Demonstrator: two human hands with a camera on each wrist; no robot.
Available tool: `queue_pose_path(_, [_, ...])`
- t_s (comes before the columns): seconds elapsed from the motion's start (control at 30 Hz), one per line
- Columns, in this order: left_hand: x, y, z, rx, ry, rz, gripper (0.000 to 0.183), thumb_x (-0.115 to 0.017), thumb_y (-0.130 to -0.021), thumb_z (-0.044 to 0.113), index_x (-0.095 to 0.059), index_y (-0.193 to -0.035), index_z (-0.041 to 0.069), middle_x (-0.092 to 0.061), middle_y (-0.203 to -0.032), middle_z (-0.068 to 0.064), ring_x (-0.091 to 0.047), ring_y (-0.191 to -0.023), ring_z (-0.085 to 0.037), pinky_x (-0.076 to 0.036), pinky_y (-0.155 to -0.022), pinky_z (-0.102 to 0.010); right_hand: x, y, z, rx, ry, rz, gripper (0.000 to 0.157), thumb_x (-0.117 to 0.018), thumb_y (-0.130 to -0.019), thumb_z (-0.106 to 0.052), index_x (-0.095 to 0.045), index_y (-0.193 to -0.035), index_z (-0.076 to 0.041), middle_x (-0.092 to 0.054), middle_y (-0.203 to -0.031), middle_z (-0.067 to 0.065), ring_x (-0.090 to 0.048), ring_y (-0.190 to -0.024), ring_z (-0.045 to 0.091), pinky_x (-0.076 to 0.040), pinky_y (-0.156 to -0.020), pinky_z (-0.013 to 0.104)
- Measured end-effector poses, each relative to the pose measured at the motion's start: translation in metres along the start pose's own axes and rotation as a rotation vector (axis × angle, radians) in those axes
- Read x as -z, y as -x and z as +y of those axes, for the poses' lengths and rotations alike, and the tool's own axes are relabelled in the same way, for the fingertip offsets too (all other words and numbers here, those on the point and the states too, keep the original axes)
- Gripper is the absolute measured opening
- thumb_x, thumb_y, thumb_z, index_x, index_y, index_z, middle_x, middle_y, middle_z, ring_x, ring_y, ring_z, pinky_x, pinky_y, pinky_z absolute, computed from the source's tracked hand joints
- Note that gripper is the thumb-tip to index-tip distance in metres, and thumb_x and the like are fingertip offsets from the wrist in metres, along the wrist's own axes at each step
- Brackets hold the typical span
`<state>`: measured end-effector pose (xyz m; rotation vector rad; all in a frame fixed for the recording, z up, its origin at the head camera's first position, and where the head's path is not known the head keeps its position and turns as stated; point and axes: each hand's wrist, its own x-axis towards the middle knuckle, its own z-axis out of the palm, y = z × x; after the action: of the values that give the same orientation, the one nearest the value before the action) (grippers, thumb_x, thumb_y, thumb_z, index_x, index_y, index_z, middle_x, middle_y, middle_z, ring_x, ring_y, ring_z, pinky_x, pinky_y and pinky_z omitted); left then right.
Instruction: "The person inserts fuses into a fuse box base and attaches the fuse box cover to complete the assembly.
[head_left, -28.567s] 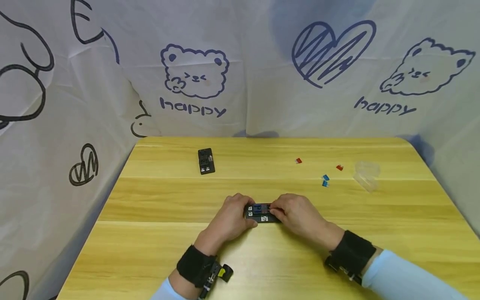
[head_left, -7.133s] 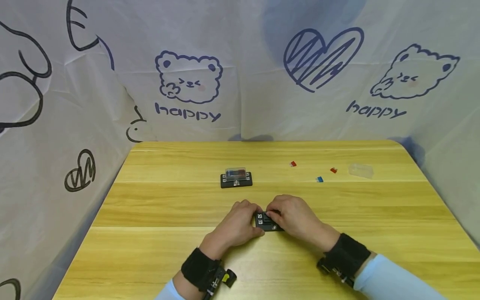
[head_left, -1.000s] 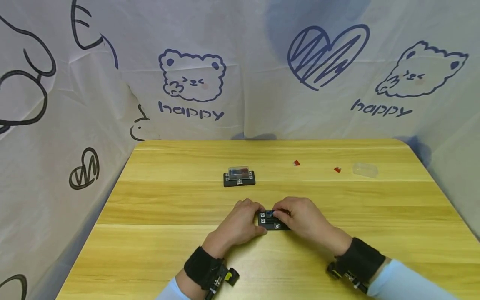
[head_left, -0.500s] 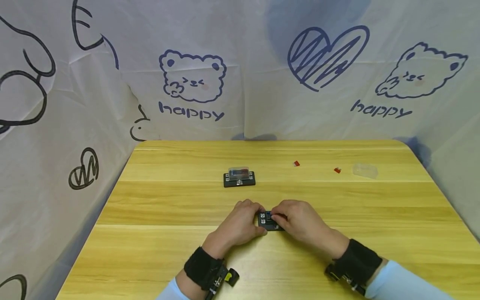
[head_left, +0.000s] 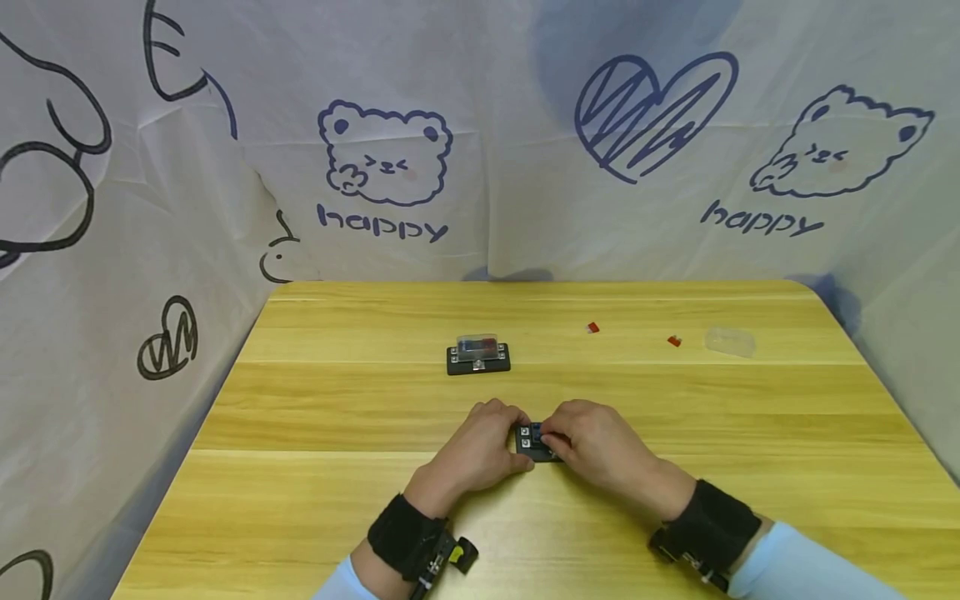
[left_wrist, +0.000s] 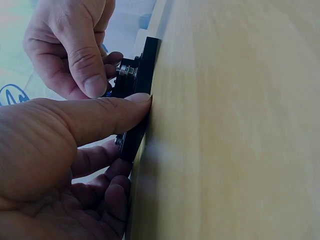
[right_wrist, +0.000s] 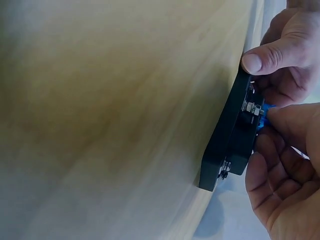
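Note:
In the head view my left hand (head_left: 474,450) grips the left end of a black fuse block (head_left: 534,455) that rests on the table, thumb along its near edge and fingers at the far side. My right hand (head_left: 600,446) is over the block's right part and hides much of it. Between right thumb and index finger, a blue blade fuse (right_wrist: 265,116) is pinched at the top of the block, as the right wrist view shows. Metal screw terminals (right_wrist: 252,108) stick out along the block's side. The left wrist view has the left thumb (left_wrist: 117,117) pressed on the block's edge.
Behind the hands stands a second fuse block (head_left: 478,367) under a clear cover (head_left: 477,347), with blue and red inside. Two red blade fuses (head_left: 593,327) lie apart at the back right, near a loose clear cover (head_left: 730,341). A drawn-on white cloth (head_left: 525,208) hangs behind the table.
Since the oldest frame, the bare block from the back left is between the hands; the other stands covered behind. Both loose blue fuses have left the back right. Lately the right hand shifted slightly left.

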<state>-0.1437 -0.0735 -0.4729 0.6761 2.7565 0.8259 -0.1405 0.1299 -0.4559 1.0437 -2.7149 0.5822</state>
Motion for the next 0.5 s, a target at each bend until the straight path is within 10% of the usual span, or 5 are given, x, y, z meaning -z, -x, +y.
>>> queue_pose_path(0.5, [-0.0006,-0.0001,-0.0007,-0.01,0.004,0.008,0.048,-0.081,-0.075,0.033,-0.064,-0.114,0.013,-0.057,-0.103,0.0,-0.047,-0.091,-0.017,-0.043,-0.078,-0.03,-0.0008,0.0009,-0.0005,-0.013,-0.026,0.011,0.009,-0.07,-0.088,-0.021,-0.074,-0.094,-0.016,-0.067,-0.085,-0.007,-0.057,-0.076,0.004,-0.053,-0.068,0.03])
